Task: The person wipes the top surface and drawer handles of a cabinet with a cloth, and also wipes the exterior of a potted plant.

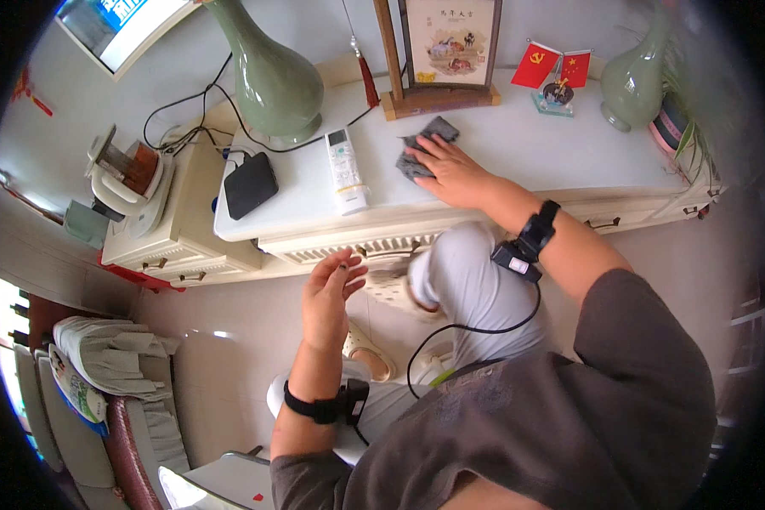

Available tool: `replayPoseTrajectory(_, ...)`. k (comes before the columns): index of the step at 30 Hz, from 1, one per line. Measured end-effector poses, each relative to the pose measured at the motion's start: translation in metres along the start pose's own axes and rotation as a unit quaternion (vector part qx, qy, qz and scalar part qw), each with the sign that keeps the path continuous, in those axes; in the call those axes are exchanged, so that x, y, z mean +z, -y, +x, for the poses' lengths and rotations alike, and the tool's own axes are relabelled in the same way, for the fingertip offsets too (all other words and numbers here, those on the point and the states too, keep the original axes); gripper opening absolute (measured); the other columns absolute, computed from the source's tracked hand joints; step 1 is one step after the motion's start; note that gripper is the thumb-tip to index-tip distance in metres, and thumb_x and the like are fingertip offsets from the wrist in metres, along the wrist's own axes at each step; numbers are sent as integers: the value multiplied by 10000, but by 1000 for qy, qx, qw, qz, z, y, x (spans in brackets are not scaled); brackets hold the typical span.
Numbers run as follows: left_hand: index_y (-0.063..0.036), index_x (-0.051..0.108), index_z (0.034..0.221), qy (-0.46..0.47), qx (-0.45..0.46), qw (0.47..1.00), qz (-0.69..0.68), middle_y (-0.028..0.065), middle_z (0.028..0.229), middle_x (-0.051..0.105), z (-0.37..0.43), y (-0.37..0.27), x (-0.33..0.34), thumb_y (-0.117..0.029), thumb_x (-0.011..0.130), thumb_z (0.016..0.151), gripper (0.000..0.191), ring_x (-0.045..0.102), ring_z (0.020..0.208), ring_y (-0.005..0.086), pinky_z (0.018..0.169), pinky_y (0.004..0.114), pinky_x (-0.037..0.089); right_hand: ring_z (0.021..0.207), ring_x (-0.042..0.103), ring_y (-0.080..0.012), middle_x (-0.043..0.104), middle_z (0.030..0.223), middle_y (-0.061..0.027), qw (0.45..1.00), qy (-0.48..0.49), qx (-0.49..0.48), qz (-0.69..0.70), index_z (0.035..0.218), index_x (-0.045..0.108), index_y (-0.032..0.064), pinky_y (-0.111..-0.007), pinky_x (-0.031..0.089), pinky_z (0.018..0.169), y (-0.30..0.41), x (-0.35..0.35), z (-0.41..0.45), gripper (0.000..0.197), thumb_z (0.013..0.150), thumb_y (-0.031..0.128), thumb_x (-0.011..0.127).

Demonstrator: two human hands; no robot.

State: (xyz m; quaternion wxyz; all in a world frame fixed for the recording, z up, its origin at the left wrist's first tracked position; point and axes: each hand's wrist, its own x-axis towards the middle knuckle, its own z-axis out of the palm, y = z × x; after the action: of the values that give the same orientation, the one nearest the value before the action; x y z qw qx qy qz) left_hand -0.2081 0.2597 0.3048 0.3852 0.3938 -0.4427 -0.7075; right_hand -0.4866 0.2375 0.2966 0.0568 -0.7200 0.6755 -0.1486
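Observation:
My right hand lies palm down on a crumpled grey cloth, its fingers spread over it and pressing it to the white top of a cream TV cabinet. Part of the cloth is hidden under the palm. My left hand is raised in front of the cabinet's drawers, holding nothing, with the fingers slightly bent and apart. Left of the cloth, a white remote control in a clear cover rests near the front edge. Behind the cloth stands a wooden-based frame with a picture in it.
A green vase and a black set-top box with cables stand to the left. Farther left is a glass kettle. On the right are small red desk flags, another green vase and a potted plant.

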Motion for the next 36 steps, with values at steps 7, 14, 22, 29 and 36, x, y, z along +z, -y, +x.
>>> replayPoseTrajectory(7, -23, 477, 1056, -15, -3, 998, -53, 115, 953, 544, 14, 4, 39, -78, 413, 820, 250, 553, 840, 216, 708, 298, 460, 1252, 157, -241, 194, 1350, -99, 997, 56, 19, -46, 1279, 263, 145, -395, 87, 1016, -24, -21, -24, 500, 836, 348, 372)
replayPoseTrajectory(14, -27, 479, 1031, 52, -36, 998, 14, 101, 939, 535, 29, 39, 115, -85, 422, 819, 227, 550, 827, 203, 705, 296, 460, 1252, 160, -215, 195, 1349, -89, 978, -35, 202, -45, 1277, 260, 125, -410, 97, 1010, -153, -74, -152, 499, 833, 318, 381)
replayPoseTrajectory(22, -40, 493, 1014, 77, -90, 992, 43, 83, 933, 537, 23, 76, 164, -66, 412, 805, 226, 548, 819, 183, 694, 286, 451, 1253, 151, -213, 191, 1354, -70, 928, -103, 350, -72, 1261, 290, 72, -378, 95, 1017, -249, -108, -242, 526, 840, 387, 319)
replayPoseTrajectory(29, -44, 493, 1018, 93, -74, 990, 77, 88, 947, 536, 5, 72, 189, -66, 401, 805, 233, 547, 833, 193, 704, 292, 449, 1123, 349, -317, 372, 1226, -153, 913, -221, 342, -33, 1204, 343, 20, -361, 278, 940, -330, -105, -288, 500, 789, 275, 460)
replayPoseTrajectory(36, -27, 468, 1045, 50, -101, 990, 82, 97, 959, 527, -9, 74, 191, -81, 408, 806, 253, 542, 837, 204, 699, 302, 445, 979, 466, -329, 474, 1104, -187, 866, -291, 341, -220, 1065, 458, 6, -377, 369, 832, -379, -117, -357, 369, 786, 247, 467)
